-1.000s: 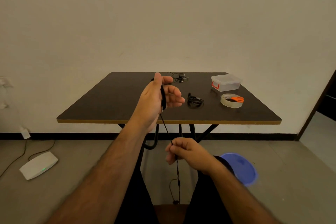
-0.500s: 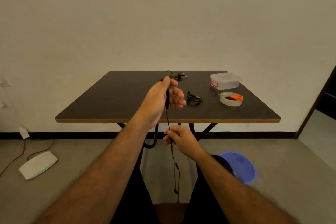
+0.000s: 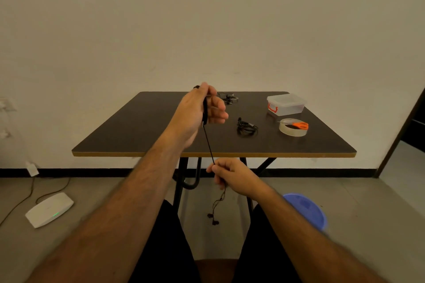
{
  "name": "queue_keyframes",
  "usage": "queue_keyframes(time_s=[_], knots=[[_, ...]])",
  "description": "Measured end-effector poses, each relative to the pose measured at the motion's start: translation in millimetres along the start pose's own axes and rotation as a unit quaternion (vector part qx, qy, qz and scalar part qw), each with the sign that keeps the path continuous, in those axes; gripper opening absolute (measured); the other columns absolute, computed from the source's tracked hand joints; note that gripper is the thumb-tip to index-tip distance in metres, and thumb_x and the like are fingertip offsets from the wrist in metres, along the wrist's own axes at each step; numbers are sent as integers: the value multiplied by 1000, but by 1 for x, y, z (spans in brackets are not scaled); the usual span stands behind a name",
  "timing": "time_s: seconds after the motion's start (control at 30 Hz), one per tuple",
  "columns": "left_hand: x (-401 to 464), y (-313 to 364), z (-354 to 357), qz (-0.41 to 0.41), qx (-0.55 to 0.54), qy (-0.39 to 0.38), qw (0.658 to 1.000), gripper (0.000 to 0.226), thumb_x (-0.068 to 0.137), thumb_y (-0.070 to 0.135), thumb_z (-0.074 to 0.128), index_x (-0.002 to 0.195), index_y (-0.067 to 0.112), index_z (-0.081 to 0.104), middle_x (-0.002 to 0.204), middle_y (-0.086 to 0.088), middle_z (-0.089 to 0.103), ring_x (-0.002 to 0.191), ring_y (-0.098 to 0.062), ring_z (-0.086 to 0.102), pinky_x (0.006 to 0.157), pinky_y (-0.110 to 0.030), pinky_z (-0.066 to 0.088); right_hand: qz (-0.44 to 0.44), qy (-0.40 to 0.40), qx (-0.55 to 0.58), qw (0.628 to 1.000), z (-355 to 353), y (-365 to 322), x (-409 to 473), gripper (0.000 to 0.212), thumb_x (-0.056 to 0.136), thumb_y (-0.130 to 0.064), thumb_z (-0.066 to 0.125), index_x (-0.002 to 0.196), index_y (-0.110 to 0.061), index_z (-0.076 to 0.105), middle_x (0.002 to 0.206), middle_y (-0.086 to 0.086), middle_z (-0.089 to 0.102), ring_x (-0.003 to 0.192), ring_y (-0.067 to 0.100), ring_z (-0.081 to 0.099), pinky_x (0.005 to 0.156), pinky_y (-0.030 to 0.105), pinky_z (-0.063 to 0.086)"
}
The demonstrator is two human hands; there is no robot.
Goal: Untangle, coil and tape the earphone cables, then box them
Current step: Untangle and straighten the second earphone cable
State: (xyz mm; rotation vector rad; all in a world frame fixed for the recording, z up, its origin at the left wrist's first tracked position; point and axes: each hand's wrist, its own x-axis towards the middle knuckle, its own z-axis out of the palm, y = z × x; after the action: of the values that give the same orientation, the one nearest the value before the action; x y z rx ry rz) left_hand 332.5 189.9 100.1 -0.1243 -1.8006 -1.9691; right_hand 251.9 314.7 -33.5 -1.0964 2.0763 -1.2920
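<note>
A sparsely furnished room, likely a plain home or rented room; not a kitchen or workshop. Bare off-white wall point(image 3: 207, 30) seen at far side, black skirting along its foot. Grey floor point(image 3: 379, 202). One dark folding table point(image 3: 149, 126) set against the wall. White router point(image 3: 49, 209) laid on the floor at left, cabled. Blue plastic bucket point(image 3: 308, 209) at right. Dark doorway point(image 3: 414, 126) noted far right.

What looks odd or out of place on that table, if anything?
Little stands out. The orange-handled scissors lie on top of the tape roll instead of on the table. One earphone bundle is bunched mid-table; another lies loose at the far edge. Nothing spilled or broken.
</note>
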Motion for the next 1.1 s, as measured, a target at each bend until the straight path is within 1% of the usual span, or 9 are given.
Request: queue_keyframes(time_s=[0.13,0.23,0.33,0.47,0.57,0.7,0.8,0.93,1.1], knots=[[12,12,-8,46,51,30,997,35,109,33,22,96,14,48,73,-2,70,71,-22,70,74,-39,55,-37,-57,-1,998,-16,-39,-27,24,103,-23,47,107,-12,67,68,1,57,54,8,53,54,21,47],[11,7,-10,49,116,37,991,34,109,32,23,97,15,50,79,-4,71,77,-24,71,79,-39,54,-93,-65,-53,992,-33,-73,-47,21,101,-24,51,107,-14,69,66,-3,55,56,8,49,55,19,44],[5,-9,-9,20,173,9,985,35,109,32,25,98,13,52,81,-6,71,77,-23,71,79,-39,55,-138,-23,-146,979,-52,-103,-58,15,98,-25,56,106,-23,69,74,-17,62,68,0,58,67,15,47],[-8,-20,-2,-30,254,-74,964,43,108,37,26,94,10,56,71,1,66,63,-17,64,67,-37,53,-179,68,-242,951,-76,-122,-54,11,95,-23,60,95,-25,71,79,-8,67,72,11,61,70,32,52],[-19,-25,7,-111,162,-146,970,55,104,52,19,85,12,52,59,2,47,47,-12,40,49,-25,32,-211,110,-181,954,-94,-124,-45,8,91,-19,67,93,-25,71,70,-10,66,68,17,62,69,35,53],[-25,-29,14,-184,-7,-211,960,58,97,64,15,74,17,39,58,5,26,46,-7,17,49,-26,12,-229,107,-48,966,-109,-115,-30,11,83,-13,77,90,-13,69,59,-6,55,53,11,47,54,26,41],[-25,-28,18,-204,-85,-250,943,56,95,64,20,72,18,40,56,6,27,43,-5,18,46,-23,14,-214,83,59,971,-110,-100,-18,19,78,-13,75,93,-12,64,63,2,53,48,13,42,43,24,38],[-23,-23,21,-213,-135,-277,927,49,96,59,28,70,20,44,55,8,30,42,-5,18,45,-21,16,-189,83,165,964,-98,-76,-8,15,77,-10,77,84,-12,64,63,6,56,48,13,45,46,22,41],[-12,-8,26,-169,-171,-212,947,44,103,45,25,76,18,48,56,5,32,41,-6,27,44,-22,21,-149,68,202,966,-73,-52,-8,10,90,-6,64,85,-13,70,70,13,57,52,14,51,51,25,46]])
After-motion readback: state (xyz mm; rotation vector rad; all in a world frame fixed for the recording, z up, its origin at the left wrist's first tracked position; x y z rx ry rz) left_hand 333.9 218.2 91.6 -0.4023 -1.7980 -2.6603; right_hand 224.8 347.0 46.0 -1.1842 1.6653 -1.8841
